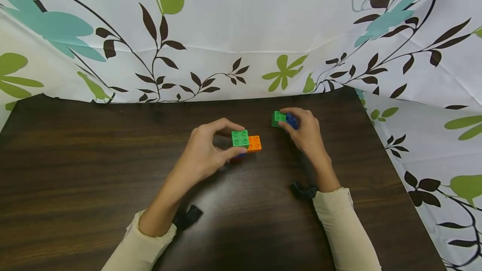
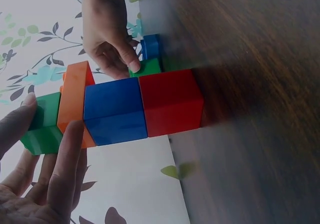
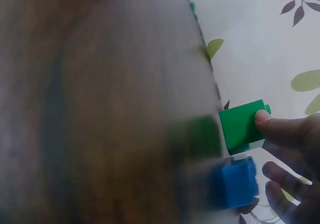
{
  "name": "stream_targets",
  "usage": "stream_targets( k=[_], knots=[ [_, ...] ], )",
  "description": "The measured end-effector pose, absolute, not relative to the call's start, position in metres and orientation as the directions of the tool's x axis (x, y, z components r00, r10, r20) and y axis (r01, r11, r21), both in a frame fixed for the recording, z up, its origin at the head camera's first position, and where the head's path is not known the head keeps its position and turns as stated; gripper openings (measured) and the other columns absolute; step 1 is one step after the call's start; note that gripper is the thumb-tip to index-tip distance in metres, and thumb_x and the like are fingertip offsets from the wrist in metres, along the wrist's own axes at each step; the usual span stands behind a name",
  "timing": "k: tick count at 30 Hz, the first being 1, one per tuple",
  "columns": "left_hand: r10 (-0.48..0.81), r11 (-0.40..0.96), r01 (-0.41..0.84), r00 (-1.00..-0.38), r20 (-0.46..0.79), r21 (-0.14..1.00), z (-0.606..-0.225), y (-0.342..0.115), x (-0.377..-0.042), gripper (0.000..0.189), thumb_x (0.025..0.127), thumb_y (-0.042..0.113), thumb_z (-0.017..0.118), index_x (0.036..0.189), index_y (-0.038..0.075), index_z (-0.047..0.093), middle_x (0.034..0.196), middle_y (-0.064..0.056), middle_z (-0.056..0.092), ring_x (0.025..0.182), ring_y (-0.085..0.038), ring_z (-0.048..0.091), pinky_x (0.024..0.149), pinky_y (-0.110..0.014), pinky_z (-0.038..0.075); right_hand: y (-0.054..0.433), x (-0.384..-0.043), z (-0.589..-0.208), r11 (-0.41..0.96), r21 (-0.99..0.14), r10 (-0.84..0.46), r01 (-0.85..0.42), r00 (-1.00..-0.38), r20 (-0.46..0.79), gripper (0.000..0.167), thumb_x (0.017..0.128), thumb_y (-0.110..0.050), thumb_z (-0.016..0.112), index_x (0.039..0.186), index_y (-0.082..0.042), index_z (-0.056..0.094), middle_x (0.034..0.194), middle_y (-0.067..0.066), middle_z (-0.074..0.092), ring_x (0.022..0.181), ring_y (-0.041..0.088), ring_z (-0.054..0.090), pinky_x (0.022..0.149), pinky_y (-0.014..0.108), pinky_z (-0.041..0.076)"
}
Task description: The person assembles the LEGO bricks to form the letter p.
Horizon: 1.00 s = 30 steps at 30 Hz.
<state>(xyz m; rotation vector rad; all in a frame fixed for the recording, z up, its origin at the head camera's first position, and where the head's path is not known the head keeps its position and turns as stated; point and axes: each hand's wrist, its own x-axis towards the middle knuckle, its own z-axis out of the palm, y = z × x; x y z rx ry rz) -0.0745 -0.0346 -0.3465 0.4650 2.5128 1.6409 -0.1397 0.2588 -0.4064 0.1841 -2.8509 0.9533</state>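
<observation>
My left hand (image 1: 205, 149) holds the top of a toy block stack between thumb and fingers. The stack has a green block (image 1: 240, 138) on top and a wider orange block (image 1: 254, 143) under it, jutting out to the right. Lower down come a blue block (image 2: 115, 111) and a red block (image 2: 172, 103) at the bottom, close to the tabletop. Farther right, my right hand (image 1: 308, 132) pinches another green block (image 3: 242, 128), its thumb on one side. A second blue block (image 3: 236, 184) stands right beside that green one, partly hidden by the hand in the head view.
The dark wooden table (image 1: 94, 158) ends at a white leaf-patterned cloth (image 1: 226, 20) behind, which also runs along the right side. Black straps (image 1: 188, 217) sit at both wrists, below the cream sleeves (image 1: 344, 229).
</observation>
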Motion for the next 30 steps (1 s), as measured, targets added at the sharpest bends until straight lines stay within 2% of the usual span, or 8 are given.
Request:
stream_targets(
  k=[4, 6, 10, 22, 30],
  knots=[
    [0.299, 0.393, 0.208, -0.950, 0.090, 0.896, -0.346, -0.034, -0.075, 0.041, 0.085, 0.009, 0.092, 0.123, 0.015, 0.076, 0.113, -0.007, 0.082, 0.104, -0.025, 0.075, 0.096, -0.053, 0.061, 0.258, -0.137, -0.399, 0.791, -0.592, -0.068, -0.154, -0.984, 0.165, 0.035, 0.098, -0.015, 0.080, 0.132, -0.010, 0.075, 0.124, 0.021, 0.074, 0.094, 0.037, 0.055, 0.079, 0.044, 0.043],
    [0.299, 0.397, 0.213, -0.950, 0.094, 0.893, -0.346, -0.034, -0.075, 0.041, 0.085, 0.010, 0.092, 0.122, 0.015, 0.076, 0.113, -0.006, 0.082, 0.107, -0.025, 0.075, 0.102, -0.055, 0.058, 0.257, -0.135, -0.394, 0.784, -0.600, -0.070, -0.158, -0.983, 0.168, 0.035, 0.098, -0.016, 0.080, 0.132, -0.010, 0.075, 0.120, 0.021, 0.074, 0.091, 0.037, 0.053, 0.077, 0.040, 0.039],
    [0.300, 0.395, 0.216, -0.949, 0.097, 0.893, -0.347, -0.034, -0.075, 0.041, 0.084, 0.009, 0.093, 0.122, 0.015, 0.076, 0.112, -0.005, 0.082, 0.106, -0.025, 0.075, 0.103, -0.055, 0.058, 0.256, -0.132, -0.384, 0.776, -0.608, -0.081, -0.170, -0.982, 0.170, 0.035, 0.098, -0.017, 0.081, 0.132, -0.011, 0.075, 0.115, 0.021, 0.073, 0.090, 0.038, 0.053, 0.075, 0.038, 0.038],
    [0.295, 0.410, 0.193, -0.953, 0.071, 0.892, -0.348, -0.033, -0.074, 0.042, 0.085, 0.012, 0.093, 0.122, 0.017, 0.075, 0.113, -0.004, 0.081, 0.109, -0.025, 0.075, 0.106, -0.057, 0.056, 0.248, -0.115, -0.354, 0.748, -0.619, -0.139, -0.240, -0.968, 0.208, 0.033, 0.094, -0.017, 0.085, 0.126, -0.011, 0.077, 0.116, 0.020, 0.074, 0.094, 0.038, 0.062, 0.079, 0.038, 0.050],
    [0.296, 0.404, 0.203, -0.952, 0.082, 0.892, -0.348, -0.034, -0.074, 0.041, 0.085, 0.011, 0.093, 0.121, 0.016, 0.075, 0.113, -0.004, 0.082, 0.109, -0.025, 0.075, 0.105, -0.056, 0.057, 0.243, -0.106, -0.340, 0.721, -0.628, -0.178, -0.292, -0.954, 0.240, 0.034, 0.092, -0.016, 0.087, 0.124, -0.013, 0.078, 0.117, 0.010, 0.076, 0.094, 0.030, 0.062, 0.078, 0.030, 0.048]
  ],
)
